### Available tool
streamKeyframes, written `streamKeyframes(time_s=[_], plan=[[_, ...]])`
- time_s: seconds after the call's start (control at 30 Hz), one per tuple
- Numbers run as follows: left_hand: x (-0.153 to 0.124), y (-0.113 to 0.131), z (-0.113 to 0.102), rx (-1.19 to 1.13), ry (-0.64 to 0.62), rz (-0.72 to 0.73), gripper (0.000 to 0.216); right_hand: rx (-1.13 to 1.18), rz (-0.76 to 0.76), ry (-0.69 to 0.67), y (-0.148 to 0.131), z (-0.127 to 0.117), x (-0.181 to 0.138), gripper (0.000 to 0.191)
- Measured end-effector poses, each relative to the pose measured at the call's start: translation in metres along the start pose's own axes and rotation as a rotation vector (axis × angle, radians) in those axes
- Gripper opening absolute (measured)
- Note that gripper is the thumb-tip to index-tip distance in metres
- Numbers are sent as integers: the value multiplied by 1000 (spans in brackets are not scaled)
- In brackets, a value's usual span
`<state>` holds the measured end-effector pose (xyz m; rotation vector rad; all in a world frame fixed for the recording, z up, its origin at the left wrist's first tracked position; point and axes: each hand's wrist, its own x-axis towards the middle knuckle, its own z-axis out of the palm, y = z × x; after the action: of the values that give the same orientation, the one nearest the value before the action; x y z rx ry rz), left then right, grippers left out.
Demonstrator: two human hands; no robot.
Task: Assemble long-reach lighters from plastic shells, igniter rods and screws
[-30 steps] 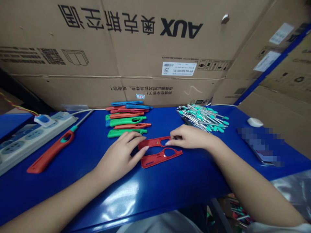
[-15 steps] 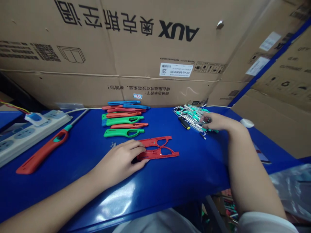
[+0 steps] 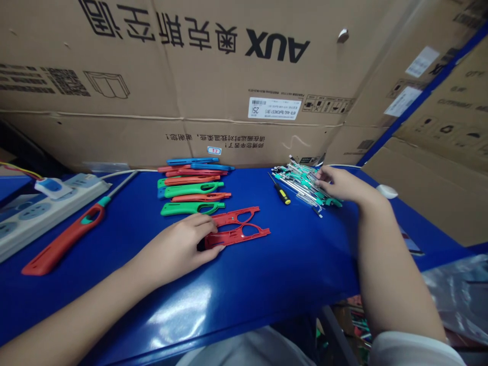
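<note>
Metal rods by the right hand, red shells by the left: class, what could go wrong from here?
The metal rods overlap at the right hand, so lifting one might drag others. The screwdriver lies beside them and could get knocked. The left hand touches the red shells, so a slip might shift them.

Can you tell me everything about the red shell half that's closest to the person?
The nearer red shell half looks like plastic, long and slim, with its hollow, ribbed inside facing up. It has a big rounded hole, and its narrow tip points right. It seems to lie on the blue table, beside the other red shell half; I can't tell whether they touch. The left hand holds and partly hides its other end, thumb at the near edge.
</note>
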<state>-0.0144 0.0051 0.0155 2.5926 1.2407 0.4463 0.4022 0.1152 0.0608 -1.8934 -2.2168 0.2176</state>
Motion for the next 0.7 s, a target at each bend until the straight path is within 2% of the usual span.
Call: streamKeyframes(time_s=[0.2,0.33,0.5,0.7], plan=[[0,-3,-3,-40,38,-4,18,146,-122,66,-20,3,-2,12],[1,-8,-10,-16,-48,-12,21,237,-251,76,-42,6,-7,15],[2,-9,-18,47,-92,-33,23,429,-384,-110,-72,17,-17,17],[1,-7,-16,117,-84,4,28,342,-496,-185,-92,43,-14,17]])
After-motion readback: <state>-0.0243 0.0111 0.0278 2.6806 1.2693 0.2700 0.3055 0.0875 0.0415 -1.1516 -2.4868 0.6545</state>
